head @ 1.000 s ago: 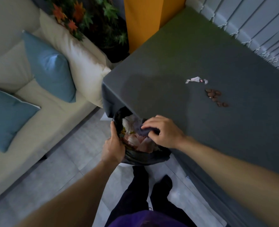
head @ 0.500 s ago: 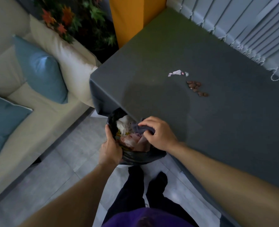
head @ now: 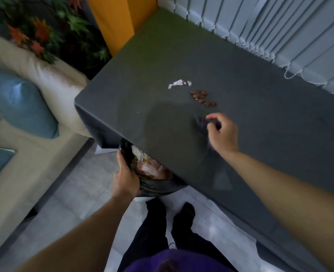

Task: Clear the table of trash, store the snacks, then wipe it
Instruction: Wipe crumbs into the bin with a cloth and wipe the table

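Observation:
My left hand [head: 125,179] grips the rim of a black trash bag [head: 158,186] held just below the near edge of the dark grey table [head: 260,75]. Crumpled paper and wrappers fill the bag. My right hand [head: 223,132] hovers over the table with its fingers curled round a dark, blurred cloth [head: 200,124]. Beyond that hand lie a torn white paper scrap [head: 177,83] and a small scatter of brown nuts [head: 201,97].
A cream sofa [head: 34,154] with blue cushions [head: 23,103] stands to the left. A plant [head: 44,30] and an orange pillar [head: 115,22] are at the back. Vertical blinds [head: 280,32] run along the table's far side. My legs [head: 162,222] stand on the tiled floor.
My right hand has left the bag's mouth and moved up and right over the table, taking the dark cloth with it. My left hand still holds the bag.

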The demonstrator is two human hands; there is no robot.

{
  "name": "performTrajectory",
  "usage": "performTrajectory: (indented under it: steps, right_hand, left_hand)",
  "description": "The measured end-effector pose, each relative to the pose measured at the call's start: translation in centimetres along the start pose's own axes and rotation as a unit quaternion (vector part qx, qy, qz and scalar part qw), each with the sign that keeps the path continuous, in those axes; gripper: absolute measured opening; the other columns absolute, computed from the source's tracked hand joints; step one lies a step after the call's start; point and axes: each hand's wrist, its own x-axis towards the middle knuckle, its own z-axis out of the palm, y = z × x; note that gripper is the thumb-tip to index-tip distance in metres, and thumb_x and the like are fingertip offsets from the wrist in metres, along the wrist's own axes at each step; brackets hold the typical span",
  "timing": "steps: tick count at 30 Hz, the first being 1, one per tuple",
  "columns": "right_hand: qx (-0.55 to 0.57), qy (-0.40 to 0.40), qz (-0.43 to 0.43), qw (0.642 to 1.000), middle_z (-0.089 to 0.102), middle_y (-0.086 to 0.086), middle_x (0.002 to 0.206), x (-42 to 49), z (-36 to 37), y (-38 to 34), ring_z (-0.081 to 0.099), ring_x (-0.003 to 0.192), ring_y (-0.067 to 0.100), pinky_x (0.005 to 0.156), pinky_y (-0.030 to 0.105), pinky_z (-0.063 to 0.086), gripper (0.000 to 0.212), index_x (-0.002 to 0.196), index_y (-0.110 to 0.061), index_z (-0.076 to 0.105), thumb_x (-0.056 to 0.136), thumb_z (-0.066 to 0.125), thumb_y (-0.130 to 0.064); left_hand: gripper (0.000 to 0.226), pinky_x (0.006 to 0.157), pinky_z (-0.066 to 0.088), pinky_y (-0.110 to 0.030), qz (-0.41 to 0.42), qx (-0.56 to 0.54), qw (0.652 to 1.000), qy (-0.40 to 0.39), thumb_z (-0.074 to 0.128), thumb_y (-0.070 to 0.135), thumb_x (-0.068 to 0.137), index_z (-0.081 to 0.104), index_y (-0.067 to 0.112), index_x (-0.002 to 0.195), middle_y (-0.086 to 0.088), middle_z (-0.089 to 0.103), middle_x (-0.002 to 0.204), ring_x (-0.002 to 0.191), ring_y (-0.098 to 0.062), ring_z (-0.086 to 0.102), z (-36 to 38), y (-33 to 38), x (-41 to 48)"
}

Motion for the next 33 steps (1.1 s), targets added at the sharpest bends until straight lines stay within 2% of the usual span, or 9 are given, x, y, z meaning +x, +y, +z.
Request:
performTrajectory:
  steps: [3, 6, 9, 14, 16, 19, 24, 27, 33]
  right_hand:
    - [-0.066, 0.089, 0.077, 0.991, 0.068, 0.007, 0.115, 3.8, -1.0, 1.6, 0.057, 0.107, 0.03, 0.093, 0.03, 0.041, 0.036, 0.114, -0.012, 0.067, 0.083, 0.049, -0.006]
    - [-0.122, 0.081, 0.175, 0.974, 0.062, 0.007, 0.127, 5.2, -0.9, 2.5, 0.049, 0.118, 0.033, 0.097, 0.031, 0.038, 0.039, 0.127, -0.014, 0.06, 0.09, 0.048, -0.005]
    - [-0.107, 0.033, 0.081, 0.99, 0.066, 0.01, 0.114, 3.8, 0.3, 2.2, 0.059, 0.106, 0.031, 0.093, 0.032, 0.043, 0.033, 0.113, -0.012, 0.067, 0.083, 0.056, -0.006]
    - [-0.013, -0.063, -0.038, 0.997, 0.07, -0.003, 0.087, 2.5, 0.5, 1.0, 0.064, 0.08, 0.01, 0.075, 0.02, 0.049, 0.018, 0.083, -0.014, 0.074, 0.073, 0.06, -0.007]
    - [0.008, 0.01, -0.008, 1.0, 0.071, -0.001, 0.086, 4.6, 0.6, 1.2, 0.065, 0.081, 0.014, 0.077, 0.024, 0.051, 0.02, 0.084, -0.014, 0.073, 0.073, 0.057, -0.007]
    - [-0.012, 0.111, 0.064, 0.992, 0.07, 0.006, 0.102, 8.9, 0.9, 2.1, 0.064, 0.098, 0.023, 0.088, 0.017, 0.041, 0.03, 0.101, -0.01, 0.07, 0.076, 0.052, -0.006]
    - [-0.044, 0.009, 0.091, 0.995, 0.068, 0.003, 0.122, 11.6, 2.9, 1.7, 0.061, 0.115, 0.022, 0.102, 0.023, 0.041, 0.044, 0.121, -0.016, 0.067, 0.082, 0.051, -0.006]
    - [-0.036, -0.059, 0.016, 0.997, 0.071, 0.0, 0.115, 8.8, 4.7, 0.1, 0.063, 0.108, 0.022, 0.101, 0.03, 0.046, 0.047, 0.114, -0.02, 0.071, 0.074, 0.052, -0.008]
    - [-0.004, -0.169, -0.112, 0.979, 0.074, -0.008, 0.095, 4.2, 5.0, -2.2, 0.062, 0.09, 0.012, 0.086, 0.015, 0.045, 0.031, 0.094, -0.019, 0.078, 0.073, 0.06, -0.007]
  left_hand:
    - [0.088, 0.084, 0.055, -0.054, -0.001, 0.005, 1.0, 0.003, 0.036, 0.004, 0.086, -0.01, 0.045, 0.149, -0.024, 0.062, 0.114, 0.096, -0.043, 0.062, -0.1, 0.3, 0.6]
    - [0.088, 0.083, 0.055, -0.053, -0.005, 0.01, 1.0, 0.01, 0.035, 0.002, 0.086, -0.007, 0.045, 0.15, -0.025, 0.062, 0.112, 0.093, -0.043, 0.062, -0.1, 0.4, 0.9]
    - [0.089, 0.08, 0.055, -0.05, -0.001, 0.011, 1.0, 0.01, 0.034, -0.001, 0.086, -0.007, 0.044, 0.151, -0.021, 0.061, 0.11, 0.089, -0.039, 0.059, -0.2, 0.5, 1.0]
    - [0.088, 0.081, 0.057, -0.05, -0.004, 0.015, 1.0, -0.006, 0.033, -0.001, 0.088, -0.007, 0.045, 0.152, -0.02, 0.06, 0.115, 0.092, -0.038, 0.062, -0.5, 0.3, 2.0]
    - [0.088, 0.079, 0.059, -0.05, -0.005, 0.011, 1.0, -0.016, 0.034, 0.0, 0.09, -0.008, 0.046, 0.151, -0.018, 0.059, 0.116, 0.091, -0.035, 0.063, -0.7, 0.1, 2.3]
    - [0.086, 0.075, 0.06, -0.048, -0.007, 0.013, 1.0, -0.025, 0.034, 0.0, 0.092, -0.009, 0.046, 0.152, -0.013, 0.058, 0.11, 0.083, -0.029, 0.063, -1.1, 0.1, 2.7]
    - [0.087, 0.074, 0.059, -0.049, -0.004, 0.026, 0.999, -0.024, 0.034, 0.0, 0.09, -0.007, 0.046, 0.151, -0.015, 0.06, 0.105, 0.081, -0.032, 0.063, -1.2, 0.2, 3.3]
    - [0.087, 0.074, 0.059, -0.049, -0.008, 0.02, 0.999, -0.025, 0.034, 0.001, 0.09, -0.006, 0.049, 0.15, -0.015, 0.06, 0.106, 0.08, -0.031, 0.063, -1.1, 0.2, 3.6]
    - [0.087, 0.075, 0.06, -0.05, -0.011, 0.006, 0.999, -0.034, 0.034, 0.001, 0.09, -0.006, 0.053, 0.147, -0.014, 0.06, 0.109, 0.085, -0.033, 0.065, -1.1, -0.1, 4.1]
